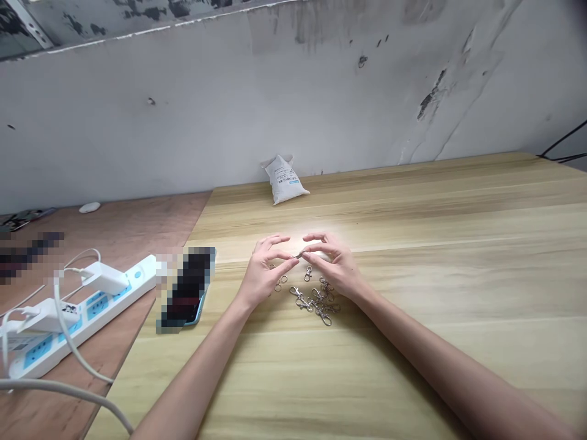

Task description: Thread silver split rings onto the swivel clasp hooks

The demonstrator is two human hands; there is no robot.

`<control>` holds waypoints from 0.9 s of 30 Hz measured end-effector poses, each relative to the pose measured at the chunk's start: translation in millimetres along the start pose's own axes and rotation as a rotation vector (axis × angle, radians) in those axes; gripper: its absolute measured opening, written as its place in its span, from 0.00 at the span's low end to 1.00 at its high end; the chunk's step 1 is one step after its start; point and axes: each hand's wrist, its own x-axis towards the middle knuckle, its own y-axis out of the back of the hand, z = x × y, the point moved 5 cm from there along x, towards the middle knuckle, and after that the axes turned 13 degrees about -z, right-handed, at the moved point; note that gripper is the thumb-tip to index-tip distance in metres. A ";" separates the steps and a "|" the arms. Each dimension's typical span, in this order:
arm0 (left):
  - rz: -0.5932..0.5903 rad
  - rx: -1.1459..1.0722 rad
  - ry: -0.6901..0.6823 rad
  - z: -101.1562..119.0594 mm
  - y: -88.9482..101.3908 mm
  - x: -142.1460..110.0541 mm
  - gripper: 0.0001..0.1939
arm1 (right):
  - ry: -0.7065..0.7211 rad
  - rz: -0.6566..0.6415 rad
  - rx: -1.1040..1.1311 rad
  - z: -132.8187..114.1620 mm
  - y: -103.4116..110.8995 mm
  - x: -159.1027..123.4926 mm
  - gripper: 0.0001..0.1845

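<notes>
Between my left hand point(268, 272) and my right hand point(332, 264), a small metal clasp piece point(299, 255) sits at the fingertips. Both hands seem to pinch it, though the fingers partly hide it. Below my hands, a loose heap of silver swivel lobster clasps point(316, 300) lies on the light wood table point(413, 342). A single clasp point(307, 273) lies just above the heap. A small metal ring clasp point(280, 282) lies under my left hand's fingers.
A phone with a blurred screen point(187, 287) lies left of my hands. Further left, a white power strip point(87, 311) with plugged-in chargers and cables rests on a reddish plywood surface point(110, 238). A white printed bag point(284, 178) stands by the wall.
</notes>
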 end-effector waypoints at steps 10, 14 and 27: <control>-0.009 0.203 -0.070 0.1 9.2 -1.2 0.05 | 0.017 -0.033 -0.261 3.3 2.7 1.5 0.05; -0.013 0.565 -0.161 10.6 4.2 -2.7 0.05 | 0.083 -0.040 -0.546 -2.7 -1.0 0.7 0.05; 0.025 0.507 -0.123 11.3 2.1 -5.2 0.05 | 0.099 -0.045 -0.508 -2.1 1.3 -1.1 0.06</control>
